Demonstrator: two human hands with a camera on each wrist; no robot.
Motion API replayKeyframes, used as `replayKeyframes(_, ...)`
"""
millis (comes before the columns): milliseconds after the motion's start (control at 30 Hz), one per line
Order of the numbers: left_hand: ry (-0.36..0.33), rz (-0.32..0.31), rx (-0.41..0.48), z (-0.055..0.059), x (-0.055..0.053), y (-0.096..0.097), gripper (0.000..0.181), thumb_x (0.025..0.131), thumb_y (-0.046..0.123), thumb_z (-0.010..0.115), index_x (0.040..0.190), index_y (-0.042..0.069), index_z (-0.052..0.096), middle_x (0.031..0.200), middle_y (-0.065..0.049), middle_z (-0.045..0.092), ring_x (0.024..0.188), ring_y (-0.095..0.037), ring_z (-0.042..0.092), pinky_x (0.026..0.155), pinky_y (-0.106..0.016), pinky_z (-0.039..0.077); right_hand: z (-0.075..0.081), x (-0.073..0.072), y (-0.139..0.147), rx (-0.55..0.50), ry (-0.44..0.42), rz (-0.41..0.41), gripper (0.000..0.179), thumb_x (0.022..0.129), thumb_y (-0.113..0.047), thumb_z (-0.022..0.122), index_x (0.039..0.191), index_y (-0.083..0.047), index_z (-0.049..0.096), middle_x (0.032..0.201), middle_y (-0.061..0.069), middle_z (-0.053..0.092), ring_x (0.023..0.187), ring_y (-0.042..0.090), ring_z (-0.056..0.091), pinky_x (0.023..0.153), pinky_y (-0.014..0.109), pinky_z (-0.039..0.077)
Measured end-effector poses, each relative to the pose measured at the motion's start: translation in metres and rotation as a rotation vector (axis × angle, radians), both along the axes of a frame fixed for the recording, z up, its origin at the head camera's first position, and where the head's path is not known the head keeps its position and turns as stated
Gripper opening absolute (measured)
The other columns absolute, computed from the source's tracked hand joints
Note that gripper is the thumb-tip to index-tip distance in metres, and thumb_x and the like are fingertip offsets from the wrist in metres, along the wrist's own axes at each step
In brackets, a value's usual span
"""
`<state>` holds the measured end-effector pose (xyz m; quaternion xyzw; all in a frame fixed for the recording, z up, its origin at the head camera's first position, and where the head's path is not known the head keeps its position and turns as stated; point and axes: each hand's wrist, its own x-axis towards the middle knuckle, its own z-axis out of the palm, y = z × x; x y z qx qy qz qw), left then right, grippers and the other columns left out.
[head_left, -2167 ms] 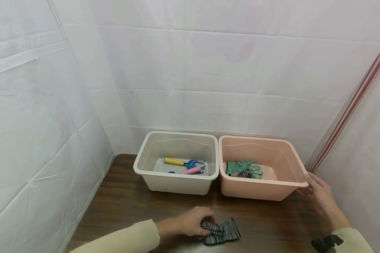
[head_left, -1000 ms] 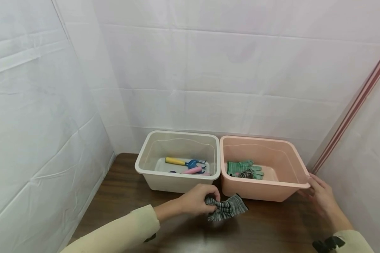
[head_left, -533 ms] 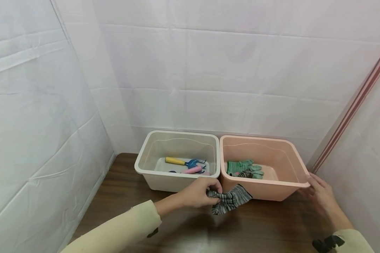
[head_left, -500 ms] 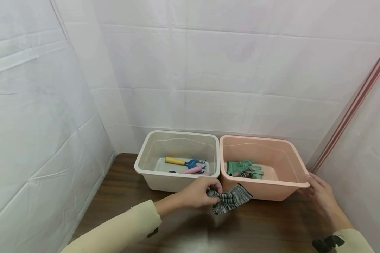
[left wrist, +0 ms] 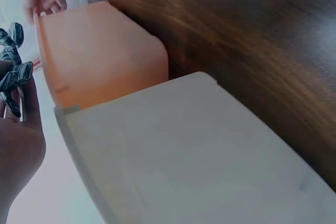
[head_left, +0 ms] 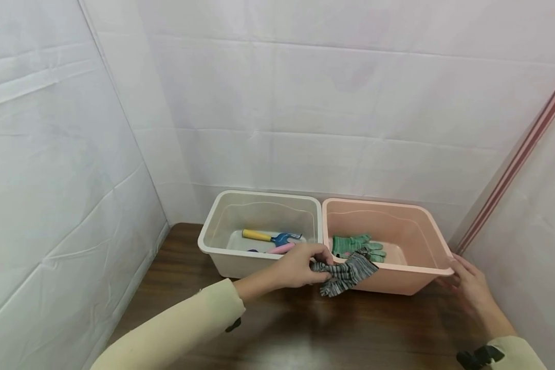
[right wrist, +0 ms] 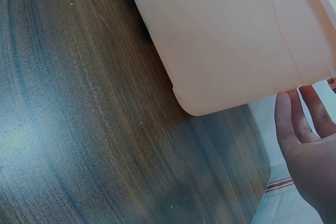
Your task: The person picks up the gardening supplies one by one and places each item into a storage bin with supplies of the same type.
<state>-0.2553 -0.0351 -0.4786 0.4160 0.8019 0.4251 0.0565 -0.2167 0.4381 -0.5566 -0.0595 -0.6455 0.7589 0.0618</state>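
My left hand (head_left: 302,264) pinches a grey-and-black knit glove (head_left: 351,272) in front of the pink bin's front rim, its cuff pointing right. In the left wrist view, the glove's fingers (left wrist: 16,72) stick out past my hand. At the pink bin's (head_left: 393,280) front right corner, my right hand (head_left: 472,285) grips the rim. The right wrist view has its fingers (right wrist: 286,111) against the bin's outer side; the thumb is hidden there. Inside the pink bin lie green gloves (head_left: 351,244) and a dark striped glove, partly covered by the held one.
A whitish bin (head_left: 240,262) stands against the pink bin's left side. It holds a yellow-handled blue hand fork (head_left: 259,235) and a pink-handled tool (head_left: 279,249). Both bins are on a dark wooden table (head_left: 176,288), with white sheeting (head_left: 268,103) behind and at both sides.
My left hand has lifted the grey-and-black glove off the table and carried it forward and slightly right to the pink bin's front rim. The right hand stays at the bin's corner.
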Motion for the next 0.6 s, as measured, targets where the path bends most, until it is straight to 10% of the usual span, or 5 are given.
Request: replayKeyframes(600,0.007,0.090,0.085,0.016,-0.026,0.029,0.018,0.093,0.012,0.082,0.103,0.016,0.068,0.101,0.007,0.069,0.095,-0.005,0.062,0.082,-0.018,0.055,-0.002,-0.001,0.002,0.036,-0.016,0.012,0.027,0.110,-0.026,0.061,0.136,-0.024,0.067,0.114,-0.022,0.071,0.101,0.002,0.072,0.078,0.030,0.063)
